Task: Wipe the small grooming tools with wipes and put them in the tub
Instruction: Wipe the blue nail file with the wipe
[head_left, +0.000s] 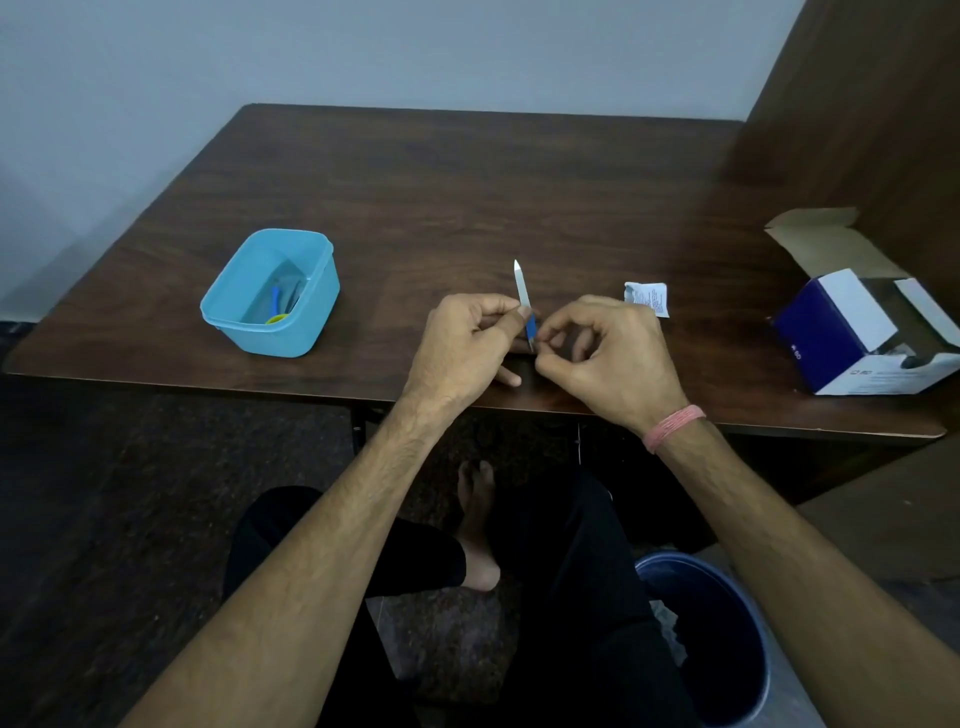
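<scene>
Pinching nail file (523, 296) — both hands, above table (415, 182).

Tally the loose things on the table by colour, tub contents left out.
Blue: 2, the tub and the blue-and-white box.
White: 1, the torn wipe packet.
Blue and silver: 1, the nail file, pinched by left hand and right hand above the table.
Total: 4

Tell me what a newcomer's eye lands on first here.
First, the nail file, blade pointing up, pinched between the left hand and right hand at the table's near edge. Next, the light blue tub to the left, already holding a few tools.
</scene>
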